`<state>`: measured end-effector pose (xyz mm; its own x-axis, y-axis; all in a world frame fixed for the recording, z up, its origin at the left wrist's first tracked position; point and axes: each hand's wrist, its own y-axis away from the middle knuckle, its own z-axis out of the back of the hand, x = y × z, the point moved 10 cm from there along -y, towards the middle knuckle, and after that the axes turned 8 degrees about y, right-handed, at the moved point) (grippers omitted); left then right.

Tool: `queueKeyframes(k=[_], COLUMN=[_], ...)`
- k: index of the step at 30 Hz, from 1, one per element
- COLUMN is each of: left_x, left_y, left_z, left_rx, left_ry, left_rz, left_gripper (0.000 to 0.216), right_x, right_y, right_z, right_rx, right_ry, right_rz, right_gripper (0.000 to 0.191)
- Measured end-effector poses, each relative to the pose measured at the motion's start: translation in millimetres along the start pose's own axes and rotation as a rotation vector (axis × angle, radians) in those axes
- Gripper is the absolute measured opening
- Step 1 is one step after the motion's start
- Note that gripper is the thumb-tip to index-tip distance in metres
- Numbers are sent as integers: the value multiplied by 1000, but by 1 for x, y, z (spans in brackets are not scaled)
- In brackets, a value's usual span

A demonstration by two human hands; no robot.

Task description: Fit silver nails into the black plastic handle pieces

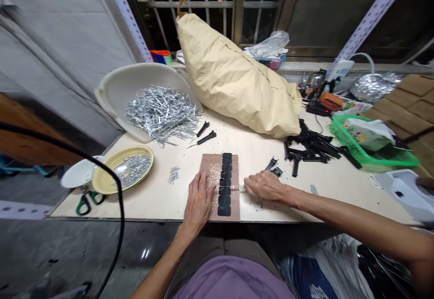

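Observation:
My left hand (199,198) lies with fingers stretched out on the left edge of a brown wooden board (235,213). Its thumb and fingertips are close to a strip of black rounded pads (224,195) that runs lengthwise down the board. Pale crumbs (214,174) are scattered over the board's left side. My right hand (264,186) is closed around a small knife (241,188), whose thin blade reaches left across the board to the strip. Most of its handle is hidden by my fingers. Black clip-like parts (277,171) lie just behind that hand.
Left are a large basin (118,86) of metal strips, a yellow bowl (149,165) of small metal pieces, and scissors (84,204). A big cream sack (233,82) stands behind. Black parts (312,145) and a green basket (389,156) are right. A black cable (118,226) hangs in front.

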<state>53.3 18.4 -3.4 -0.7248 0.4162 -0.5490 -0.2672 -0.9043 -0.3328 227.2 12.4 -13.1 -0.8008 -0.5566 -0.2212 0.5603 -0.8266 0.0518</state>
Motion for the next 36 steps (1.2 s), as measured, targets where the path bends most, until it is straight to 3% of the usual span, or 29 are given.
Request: queueKeyframes(k=[3,6,15,24,32,36], left_x=[0,-1,0,1,1,0], left_y=[-2,-3,-1,-1,0,-1], left_z=[-1,-1,-1,-2,-3,-5], left_rx=[-4,-12,-43,-67,-65,-59], left_ry=[-11,-2,-6,-29,-78,-94], left_rz=[-15,-35,-62,-95,-93,-110], left_gripper=[56,56,58,58,59,58], right_x=[-45,-58,-50,-36,-28,-28], right_y=[25,44,51,49,40,33], right_z=[7,9,-5,-10,-14,-7], right_rx=[-56,-113,-267,-123,-235,-311], right_ry=[66,128,49,19,113,160], right_rz=[-222,-206,-179,65,145,128], right_gripper=[40,36,27,52,27,24])
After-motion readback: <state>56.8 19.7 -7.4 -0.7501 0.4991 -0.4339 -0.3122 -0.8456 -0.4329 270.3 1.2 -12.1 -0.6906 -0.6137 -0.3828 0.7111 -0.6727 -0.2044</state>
